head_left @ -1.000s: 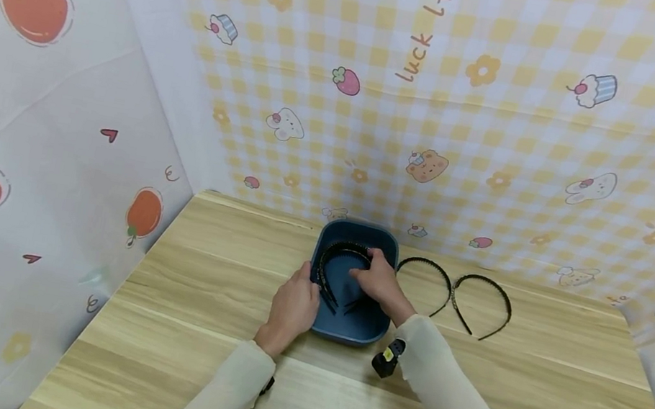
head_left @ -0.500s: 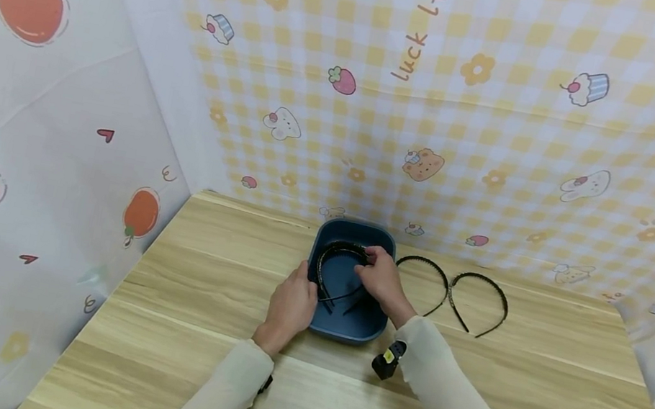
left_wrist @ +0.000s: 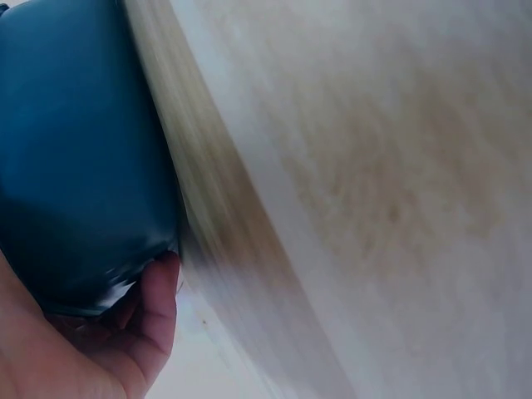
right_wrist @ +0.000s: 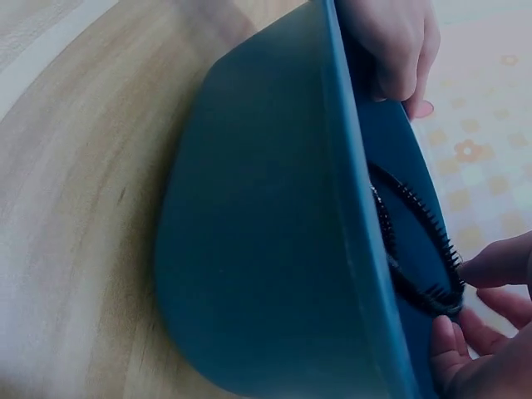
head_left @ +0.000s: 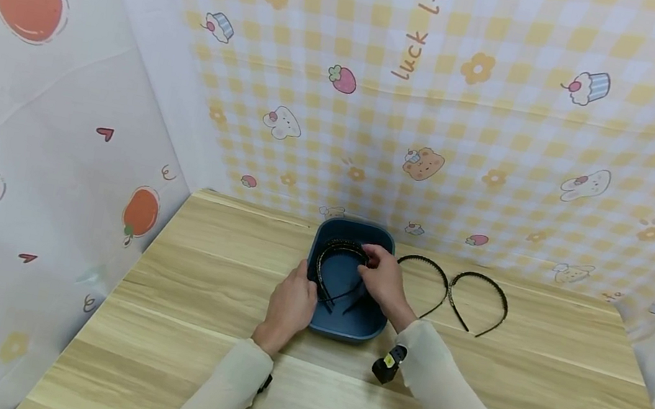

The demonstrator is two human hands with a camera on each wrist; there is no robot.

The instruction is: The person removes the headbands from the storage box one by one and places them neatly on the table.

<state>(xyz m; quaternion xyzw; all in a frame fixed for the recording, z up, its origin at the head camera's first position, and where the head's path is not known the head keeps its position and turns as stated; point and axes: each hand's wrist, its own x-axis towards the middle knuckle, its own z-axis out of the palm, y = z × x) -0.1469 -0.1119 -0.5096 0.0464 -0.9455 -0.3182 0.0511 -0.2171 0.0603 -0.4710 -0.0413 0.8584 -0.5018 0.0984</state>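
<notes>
The black toothed headband lies inside the dark blue tub, its arch toward the far wall and its two ends pointing at you. Your right hand is over the tub with fingertips pinching the arch at its right-hand side; the right wrist view shows those fingertips closed on the toothed rim. Your left hand is curled round the tub's left wall, thumb inside the rim, steadying it.

Judgement on handling: the band looks light, thin and springy; it should flex if squeezed at the ends, and its teeth may snag on other bands in the tub. The arch is the sound place to hold. The tub appears to be smooth plastic, light enough to slide unless steadied.

Two more black headbands lie flat on the wooden table just right of the tub, touching each other, near your right forearm. A small black device hangs at your right wrist.
</notes>
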